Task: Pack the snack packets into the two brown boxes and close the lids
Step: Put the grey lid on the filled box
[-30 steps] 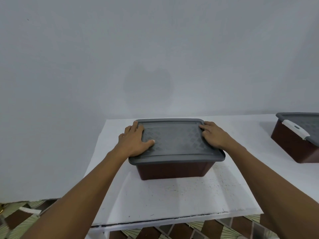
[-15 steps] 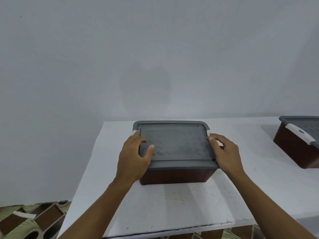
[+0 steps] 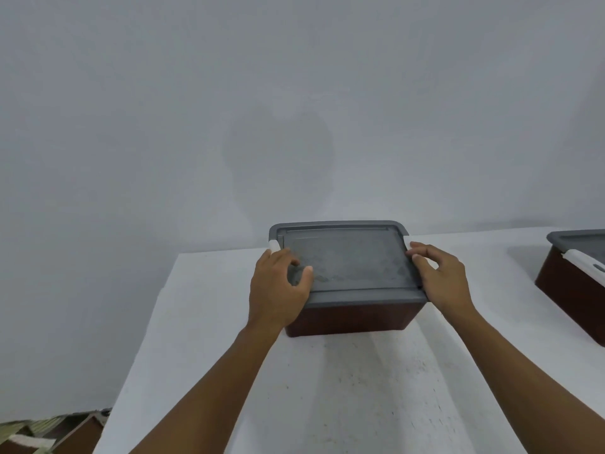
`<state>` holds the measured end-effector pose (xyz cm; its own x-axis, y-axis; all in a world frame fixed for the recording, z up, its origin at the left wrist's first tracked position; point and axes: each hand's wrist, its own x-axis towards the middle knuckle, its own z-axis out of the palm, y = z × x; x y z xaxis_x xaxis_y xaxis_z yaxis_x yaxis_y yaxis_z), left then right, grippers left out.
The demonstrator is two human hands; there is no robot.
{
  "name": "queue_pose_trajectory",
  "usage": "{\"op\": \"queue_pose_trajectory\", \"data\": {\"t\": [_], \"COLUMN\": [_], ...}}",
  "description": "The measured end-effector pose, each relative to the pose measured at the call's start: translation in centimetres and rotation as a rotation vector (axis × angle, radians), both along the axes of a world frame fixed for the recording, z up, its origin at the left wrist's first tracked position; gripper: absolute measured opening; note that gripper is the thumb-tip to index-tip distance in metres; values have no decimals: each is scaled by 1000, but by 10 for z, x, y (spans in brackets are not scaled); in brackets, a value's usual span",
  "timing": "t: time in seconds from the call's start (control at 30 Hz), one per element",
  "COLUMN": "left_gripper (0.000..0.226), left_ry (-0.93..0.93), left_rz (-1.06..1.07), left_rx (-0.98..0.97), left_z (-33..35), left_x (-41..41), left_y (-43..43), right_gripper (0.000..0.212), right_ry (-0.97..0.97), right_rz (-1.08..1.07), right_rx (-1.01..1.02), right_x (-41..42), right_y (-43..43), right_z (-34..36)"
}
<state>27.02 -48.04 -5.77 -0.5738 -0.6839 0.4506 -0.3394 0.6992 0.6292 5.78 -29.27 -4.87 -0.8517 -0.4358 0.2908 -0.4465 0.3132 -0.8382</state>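
A brown box (image 3: 353, 317) with a grey lid (image 3: 350, 260) on it stands near the table's back edge, ahead of me. My left hand (image 3: 278, 290) grips the lid's left edge, thumb on top and fingers curled down beside a white latch (image 3: 273, 245). My right hand (image 3: 445, 280) is at the lid's right edge with its fingers curled against the rim. A second brown box (image 3: 569, 290) at the far right also has its grey lid on, with a white latch (image 3: 586, 265) on its side. No snack packets are in sight.
Both boxes stand on a white table (image 3: 327, 388) against a plain grey wall. The table's left edge drops to a patterned floor (image 3: 39, 434) at the lower left.
Both hands slid from lying flat on top of the lid outward to its left and right edges, and their fingers curled there. My view moved closer and shifted left.
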Motion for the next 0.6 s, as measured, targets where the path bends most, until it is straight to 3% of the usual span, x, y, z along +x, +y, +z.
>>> {"op": "queue_pose_trajectory", "data": {"t": [0.4,0.6], "left_gripper": [16,27], "left_ry": [6,10], "left_rz": [20,-23], "left_rx": [4,-12], "left_z": [-1,-6], "left_x": [-114,-121], "left_y": [-34,-49], "right_gripper": [22,22], "right_ry": [-27,54], "right_rz": [55,113], "right_rx": [16,58], "right_x": [-122,-141], "right_y": [-46,-55], "right_z": [5,-2]}}
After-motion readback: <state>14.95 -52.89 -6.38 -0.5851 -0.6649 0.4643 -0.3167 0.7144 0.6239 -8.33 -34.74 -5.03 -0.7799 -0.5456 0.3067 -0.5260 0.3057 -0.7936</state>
